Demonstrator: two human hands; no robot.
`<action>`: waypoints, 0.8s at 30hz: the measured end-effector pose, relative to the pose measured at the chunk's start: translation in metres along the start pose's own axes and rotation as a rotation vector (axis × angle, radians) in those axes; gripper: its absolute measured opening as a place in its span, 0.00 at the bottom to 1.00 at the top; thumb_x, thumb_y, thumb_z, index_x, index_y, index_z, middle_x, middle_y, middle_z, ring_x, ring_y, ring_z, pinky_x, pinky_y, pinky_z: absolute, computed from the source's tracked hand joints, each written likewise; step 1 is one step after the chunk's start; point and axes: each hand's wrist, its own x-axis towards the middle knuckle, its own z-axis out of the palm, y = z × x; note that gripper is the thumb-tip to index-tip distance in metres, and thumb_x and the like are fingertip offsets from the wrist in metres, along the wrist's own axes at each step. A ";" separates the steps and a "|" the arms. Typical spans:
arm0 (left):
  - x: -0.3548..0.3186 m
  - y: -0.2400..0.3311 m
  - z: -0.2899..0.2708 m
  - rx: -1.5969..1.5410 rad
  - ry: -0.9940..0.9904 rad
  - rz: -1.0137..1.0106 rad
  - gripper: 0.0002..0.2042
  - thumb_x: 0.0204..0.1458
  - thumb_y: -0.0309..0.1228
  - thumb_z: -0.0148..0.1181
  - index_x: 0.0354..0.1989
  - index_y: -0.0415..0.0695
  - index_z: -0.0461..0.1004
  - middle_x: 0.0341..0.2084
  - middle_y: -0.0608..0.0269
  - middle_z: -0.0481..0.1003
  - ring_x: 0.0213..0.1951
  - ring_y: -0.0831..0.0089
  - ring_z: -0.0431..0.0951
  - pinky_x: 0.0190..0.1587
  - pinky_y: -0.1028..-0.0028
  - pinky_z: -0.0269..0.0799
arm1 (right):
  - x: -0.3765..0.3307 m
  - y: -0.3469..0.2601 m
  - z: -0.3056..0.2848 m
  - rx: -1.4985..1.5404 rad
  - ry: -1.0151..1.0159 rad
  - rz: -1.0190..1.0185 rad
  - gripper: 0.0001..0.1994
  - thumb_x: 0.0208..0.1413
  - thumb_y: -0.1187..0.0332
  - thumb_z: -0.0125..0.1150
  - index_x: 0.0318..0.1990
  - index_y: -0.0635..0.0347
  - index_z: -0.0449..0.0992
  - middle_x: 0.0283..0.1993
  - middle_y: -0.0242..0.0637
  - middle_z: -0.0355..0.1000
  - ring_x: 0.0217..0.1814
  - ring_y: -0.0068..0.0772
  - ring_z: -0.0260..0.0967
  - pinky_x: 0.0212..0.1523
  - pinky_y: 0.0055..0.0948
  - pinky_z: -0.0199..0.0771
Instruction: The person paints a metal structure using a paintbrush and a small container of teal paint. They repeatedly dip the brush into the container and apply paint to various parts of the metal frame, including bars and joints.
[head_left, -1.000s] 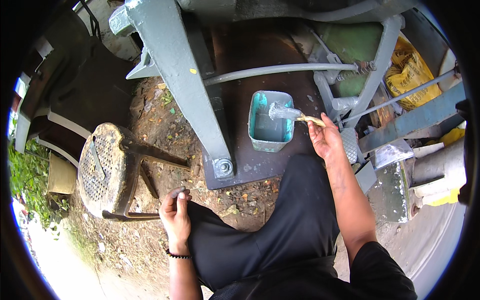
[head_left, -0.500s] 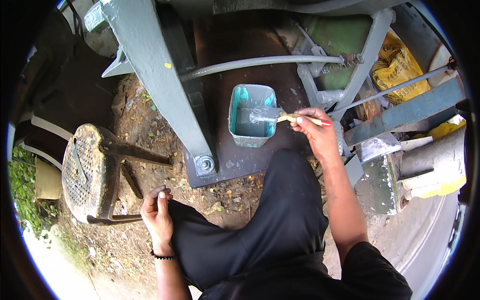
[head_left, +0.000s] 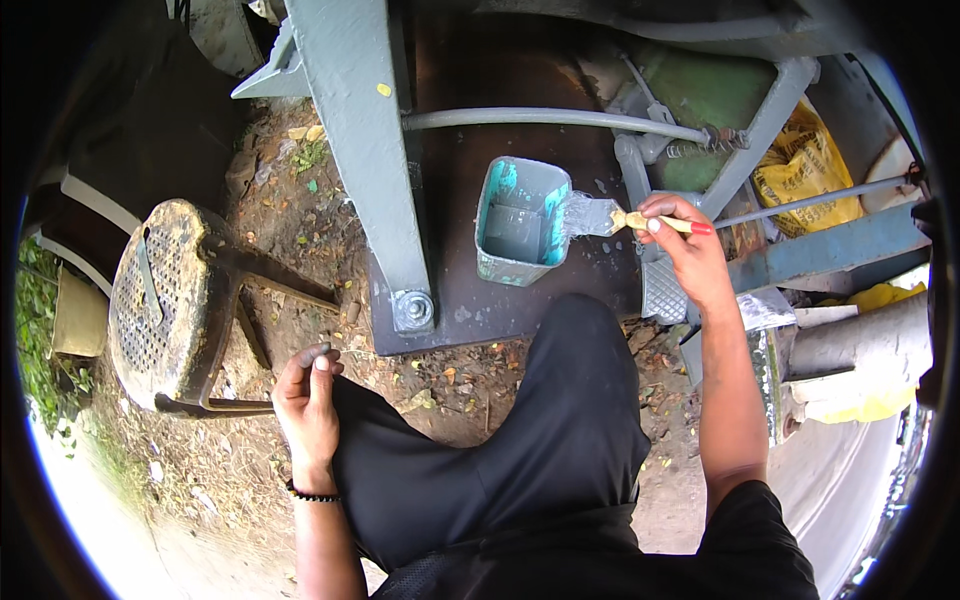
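Observation:
My right hand [head_left: 680, 245] grips a paintbrush [head_left: 655, 222] by its pale, red-tipped wooden handle. The brush's flat bristles, wet with grey paint, lie against the right rim of an open rectangular paint container [head_left: 520, 277]. Grey paint covers the container's bottom, and patches of turquoise show on its inner walls. It stands on a dark metal plate [head_left: 465, 325] in front of my knees. My left hand [head_left: 308, 400], fingers curled and thumb against them, rests by my left thigh; I see nothing in it. Its fingertips are dark with stains.
A grey-painted metal post [head_left: 365, 150] is bolted to the plate, left of the container. Behind runs a grey rod [head_left: 540, 117]. A worn stool [head_left: 170, 300] stands at left on leaf-strewn soil. A yellow sack [head_left: 810, 165] and a blue beam [head_left: 830, 245] are at right.
My right hand has moved right, drawing the brush from over the inside of the container to its right rim. My left hand stays by my thigh. The whole view has shifted slightly.

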 end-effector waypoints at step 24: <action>-0.004 -0.001 0.006 -0.125 0.034 -0.013 0.10 0.66 0.29 0.57 0.50 0.36 0.77 0.37 0.61 0.81 0.38 0.78 0.78 0.47 0.75 0.75 | 0.033 -0.052 -0.063 0.686 0.345 -0.197 0.13 0.68 0.66 0.57 0.46 0.70 0.71 0.46 0.50 0.76 0.47 0.37 0.78 0.52 0.30 0.84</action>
